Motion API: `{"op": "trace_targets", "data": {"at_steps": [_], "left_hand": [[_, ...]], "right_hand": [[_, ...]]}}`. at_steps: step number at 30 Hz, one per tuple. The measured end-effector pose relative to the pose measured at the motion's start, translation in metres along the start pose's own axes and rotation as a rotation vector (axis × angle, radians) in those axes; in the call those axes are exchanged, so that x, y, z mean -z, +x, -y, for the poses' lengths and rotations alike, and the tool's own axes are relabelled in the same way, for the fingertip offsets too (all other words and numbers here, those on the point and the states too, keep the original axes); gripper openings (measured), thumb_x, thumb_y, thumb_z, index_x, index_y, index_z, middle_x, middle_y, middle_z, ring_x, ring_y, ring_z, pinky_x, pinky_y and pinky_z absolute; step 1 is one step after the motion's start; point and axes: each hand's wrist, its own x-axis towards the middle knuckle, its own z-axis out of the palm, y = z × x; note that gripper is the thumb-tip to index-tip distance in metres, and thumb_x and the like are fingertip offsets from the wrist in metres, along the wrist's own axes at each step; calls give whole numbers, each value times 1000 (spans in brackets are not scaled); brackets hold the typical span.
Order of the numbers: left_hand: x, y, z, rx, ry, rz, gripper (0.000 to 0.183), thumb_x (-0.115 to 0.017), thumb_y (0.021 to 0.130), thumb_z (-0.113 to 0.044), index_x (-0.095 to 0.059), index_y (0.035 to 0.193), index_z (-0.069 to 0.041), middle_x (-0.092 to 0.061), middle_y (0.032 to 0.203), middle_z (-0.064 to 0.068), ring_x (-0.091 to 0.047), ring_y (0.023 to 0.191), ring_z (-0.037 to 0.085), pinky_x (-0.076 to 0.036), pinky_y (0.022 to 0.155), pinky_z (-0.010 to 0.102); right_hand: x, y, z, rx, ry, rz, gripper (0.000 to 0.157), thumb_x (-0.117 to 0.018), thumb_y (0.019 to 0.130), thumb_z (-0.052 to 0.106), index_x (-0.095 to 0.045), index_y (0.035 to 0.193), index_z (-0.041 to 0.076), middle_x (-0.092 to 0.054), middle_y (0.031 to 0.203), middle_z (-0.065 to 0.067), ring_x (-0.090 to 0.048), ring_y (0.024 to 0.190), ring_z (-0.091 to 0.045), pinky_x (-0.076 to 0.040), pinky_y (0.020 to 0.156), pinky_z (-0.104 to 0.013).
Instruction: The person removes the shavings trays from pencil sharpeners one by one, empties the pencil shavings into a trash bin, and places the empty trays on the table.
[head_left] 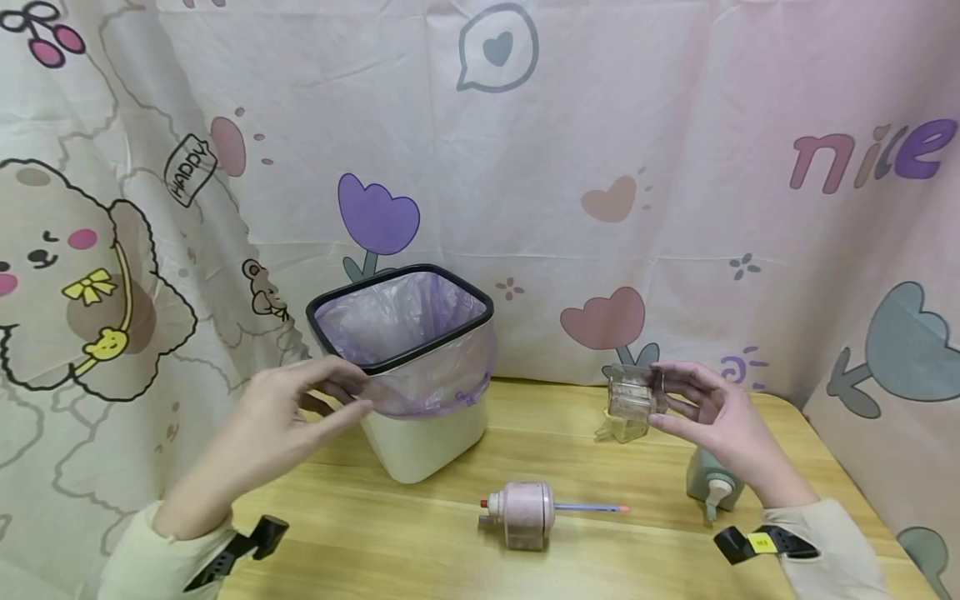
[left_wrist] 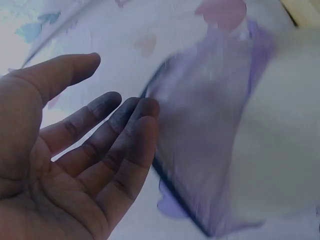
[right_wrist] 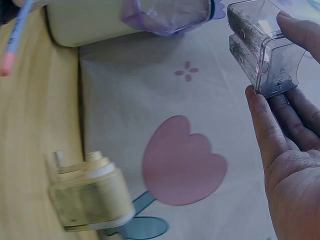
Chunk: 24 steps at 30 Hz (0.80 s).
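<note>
My right hand [head_left: 708, 408] holds a clear plastic drawer [right_wrist: 265, 55] between thumb and fingers, raised above the table. Dark grey dust clings to the drawer's inner walls. On the table to its left lies a pink pencil sharpener [head_left: 527, 515], with a blue pencil [head_left: 588, 507] sticking out of its right end. My left hand [head_left: 281, 421] is beside the near left corner of the waste bin [head_left: 431, 446], fingers loosely bent and nothing in them. In the left wrist view its fingertips [left_wrist: 145, 107] overlap the bin's dark rim; whether they touch it, I cannot tell.
A purple bag [head_left: 427, 387] lines the bin and folds over its black rim. Below the drawer stands a cream-coloured device [right_wrist: 92, 195], blurred. A teal pump bottle [head_left: 712, 483] is under my right wrist. Printed cloth [head_left: 525, 208] hangs behind the wooden table [head_left: 600, 567].
</note>
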Motion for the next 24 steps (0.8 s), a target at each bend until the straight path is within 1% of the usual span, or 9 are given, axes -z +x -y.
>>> {"op": "trace_targets", "data": {"at_steps": [3, 7, 11, 14, 15, 17, 20, 22, 24], "left_hand": [[12, 1, 11, 72, 24, -62, 15, -78, 89, -27, -72, 102, -22, -72, 87, -14, -66, 77, -1, -56, 67, 16], [19, 3, 27, 168, 23, -125, 17, -75, 91, -32, -71, 105, -22, -73, 93, -7, -66, 77, -2, -54, 66, 13], [19, 4, 40, 247, 42, -145, 29, -70, 93, -42, -69, 114, -22, -73, 102, -1, -63, 81, -7, -51, 69, 12], [14, 9, 48, 300, 56, -163, 36, -68, 93, -48, -68, 118, -22, -74, 105, 0, -59, 83, -13, -50, 71, 12], [12, 10, 50, 315, 57, -168, 38, -68, 92, -49, -67, 119, -22, -74, 106, 1, -59, 83, -13, -49, 71, 12], [8, 13, 55, 335, 53, -182, 41, -67, 92, -51, -66, 120, -20, -75, 107, 3, -63, 87, -7, -48, 72, 11], [2, 17, 59, 350, 26, -190, 46, -66, 93, -51, -64, 122, -15, -74, 109, 7, -69, 95, 12, -47, 73, 8], [0, 18, 61, 353, 15, -195, 49, -65, 94, -51, -63, 124, -13, -73, 111, 10, -69, 102, 24, -46, 74, 7], [-2, 20, 62, 359, 20, -198, 51, -63, 94, -52, -62, 125, -11, -72, 113, 13, -69, 105, 30, -49, 77, 12]], "right_hand": [[4, 8, 9, 31, 35, 16, 59, -74, 84, -7, -52, 137, 1, -63, 127, -1, -64, 116, -3, -52, 97, -18], [7, 18, 22, 55, 32, 21, 59, -75, 83, -8, -52, 137, 0, -63, 126, 3, -65, 115, -1, -53, 95, -18], [7, 28, 34, 51, -15, 20, 60, -77, 83, -3, -52, 137, 2, -62, 128, 1, -64, 116, 0, -52, 96, -17], [8, 35, 41, 49, -27, 32, 60, -77, 84, -1, -52, 138, 3, -61, 131, -3, -63, 117, 0, -51, 97, -16], [8, 37, 43, 49, -32, 34, 60, -77, 84, -1, -52, 139, 4, -61, 132, -3, -63, 117, 1, -51, 97, -16], [9, 41, 47, 51, -43, 33, 60, -77, 85, 0, -51, 139, 5, -60, 133, -3, -63, 118, 1, -51, 98, -16], [10, 46, 51, 48, -44, 17, 61, -78, 84, 0, -52, 139, 6, -61, 132, -1, -63, 117, 1, -51, 97, -16], [10, 49, 53, 46, -43, 8, 61, -79, 83, 0, -53, 138, 6, -62, 131, 0, -64, 116, 0, -52, 97, -17], [10, 52, 55, 43, -34, 1, 61, -79, 82, -1, -54, 137, 6, -63, 129, 1, -65, 116, -2, -52, 97, -18]]}}
